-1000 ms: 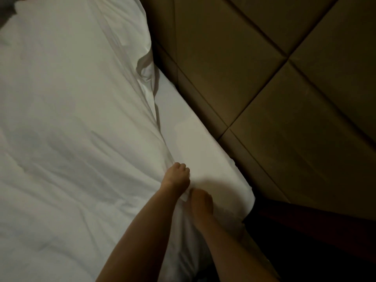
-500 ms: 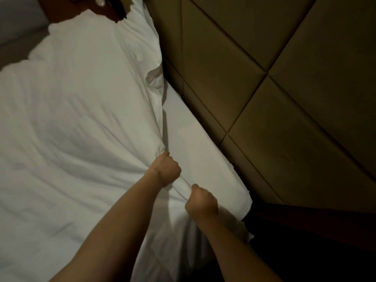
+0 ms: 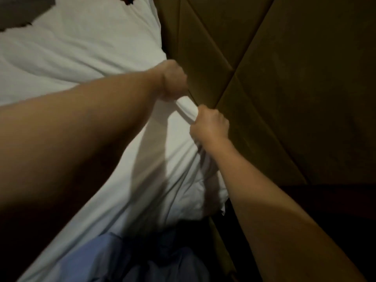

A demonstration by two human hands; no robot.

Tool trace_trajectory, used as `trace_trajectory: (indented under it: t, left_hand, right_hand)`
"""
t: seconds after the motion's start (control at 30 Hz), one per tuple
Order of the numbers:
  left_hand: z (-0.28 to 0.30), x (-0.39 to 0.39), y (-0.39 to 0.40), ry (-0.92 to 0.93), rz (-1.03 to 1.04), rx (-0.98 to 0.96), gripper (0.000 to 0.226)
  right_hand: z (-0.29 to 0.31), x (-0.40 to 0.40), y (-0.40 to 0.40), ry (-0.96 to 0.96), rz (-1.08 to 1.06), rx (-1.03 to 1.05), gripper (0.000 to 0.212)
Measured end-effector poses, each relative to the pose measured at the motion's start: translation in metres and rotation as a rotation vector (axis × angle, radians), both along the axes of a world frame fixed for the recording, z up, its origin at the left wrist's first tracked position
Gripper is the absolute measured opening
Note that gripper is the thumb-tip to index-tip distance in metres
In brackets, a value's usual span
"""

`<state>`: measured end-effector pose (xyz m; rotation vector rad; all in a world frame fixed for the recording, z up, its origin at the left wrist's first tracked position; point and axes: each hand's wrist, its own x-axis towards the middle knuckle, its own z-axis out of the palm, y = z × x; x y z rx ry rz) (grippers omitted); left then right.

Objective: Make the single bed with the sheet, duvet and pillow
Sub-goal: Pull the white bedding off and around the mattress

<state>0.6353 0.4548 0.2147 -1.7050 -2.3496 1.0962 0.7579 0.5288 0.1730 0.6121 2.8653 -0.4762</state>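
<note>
Duvet: the white duvet (image 3: pixel 81 47) covers the bed from the upper left down to the lower middle of the view; its edge nearest the padded wall is bunched into a thick roll between the two hands, and creases fan out from that roll across the cloth.
Duvet edge: the gathered roll lies just beside the wall panels, touching or nearly touching them; which, the blur does not let me tell.
Left hand: the left hand (image 3: pixel 173 80) is a closed fist round the upper end of the rolled edge, knuckles toward the wall, forearm crossing the duvet from the left.
Right hand: the right hand (image 3: pixel 209 125) is likewise clenched on the lower end of the same roll, just below the left hand, its forearm coming up from the lower right.
Bed corner: below the right wrist the white cloth hangs bunched over the corner of the bed (image 3: pixel 211 192).
Padded wall: brown upholstered panels (image 3: pixel 274 88) with diagonal seams fill the right side, close against the bed.
Clothing: a blue-grey garment (image 3: pixel 126 255) on the person shows at the bottom edge.
Far end: a dark patch (image 3: pixel 18 13) lies beyond the duvet at the upper left; too dim to identify.
</note>
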Motion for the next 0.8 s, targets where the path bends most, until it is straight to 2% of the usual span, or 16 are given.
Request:
trace_trajectory:
  t: [0.03,0.1,0.17,0.3,0.4,0.53,0.63,0.8]
  left_hand:
    - [-0.009,-0.004,0.004,-0.032,0.059,0.073,0.025]
    - [-0.044,-0.004,0.013,-0.256,0.257,0.223,0.027]
    - [-0.086,0.007,0.025,-0.395,0.346,0.258,0.028]
    - [-0.135,0.01,0.036,-0.305,0.165,0.145,0.031]
    - [-0.141,0.001,0.042,-0.269,0.178,0.141,0.031]
    - [-0.156,-0.007,0.053,-0.293,0.2,0.14,0.032]
    - [-0.166,-0.007,0.054,-0.29,0.201,0.123,0.031]
    - [-0.182,0.012,0.06,-0.26,0.18,0.042,0.038]
  right_hand:
    - [-0.006,0.001,0.004,-0.015,-0.027,0.022,0.028]
    - [-0.037,0.011,0.011,-0.106,-0.096,0.051,0.032]
    - [-0.073,0.024,0.014,-0.227,-0.175,0.058,0.037]
    - [-0.117,0.017,0.019,-0.307,-0.285,0.011,0.051]
    - [-0.13,0.026,0.027,-0.333,-0.326,-0.121,0.059]
    - [-0.151,0.057,0.042,-0.538,-0.294,-0.324,0.075]
    - [-0.169,0.067,0.035,-0.575,-0.283,-0.317,0.069]
    - [-0.188,0.061,0.025,-0.434,-0.338,-0.205,0.04]
